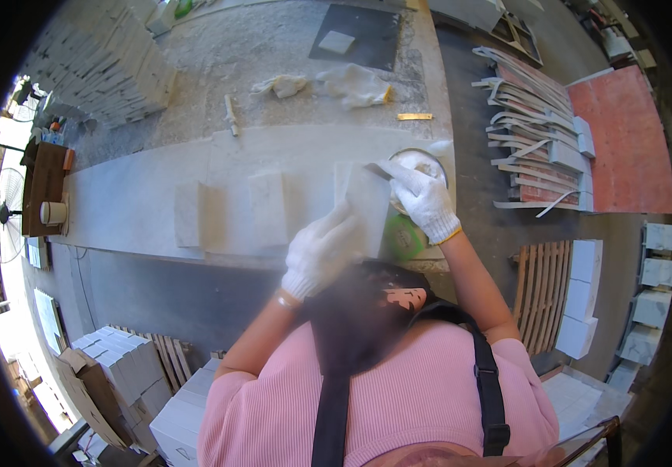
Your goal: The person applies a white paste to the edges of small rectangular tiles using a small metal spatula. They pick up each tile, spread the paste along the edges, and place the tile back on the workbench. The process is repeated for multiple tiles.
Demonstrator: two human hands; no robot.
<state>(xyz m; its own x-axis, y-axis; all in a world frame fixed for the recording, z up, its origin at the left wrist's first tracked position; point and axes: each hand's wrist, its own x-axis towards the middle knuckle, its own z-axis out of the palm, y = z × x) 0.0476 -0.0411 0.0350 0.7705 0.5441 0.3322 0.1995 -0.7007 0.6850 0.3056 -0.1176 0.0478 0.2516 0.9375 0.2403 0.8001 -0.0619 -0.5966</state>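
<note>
White knit gloves cover both hands. My left hand (324, 253) closes on the near left part of a pale stone tile (371, 214); haze blurs its fingers there. In my right hand (427, 204) is a putty knife (378, 170), its dark blade pointing left over the tile's far end. Just beyond that hand stands a round tin (422, 162) with white paste inside. Two more pale tiles, one in the middle (267, 208) and one farther left (189, 215), lie spaced apart on the worktable (118, 194). A green round lid or tub (404, 238) sits near the right wrist.
Loose gloves (355, 86), a yellow strip (415, 117) and a dark board (355, 37) lie on the far part of the table. Stacked tiles (98, 62) rise at the far left. Straps cover a reddish stack (534, 136) on the right, near a wooden pallet (542, 296).
</note>
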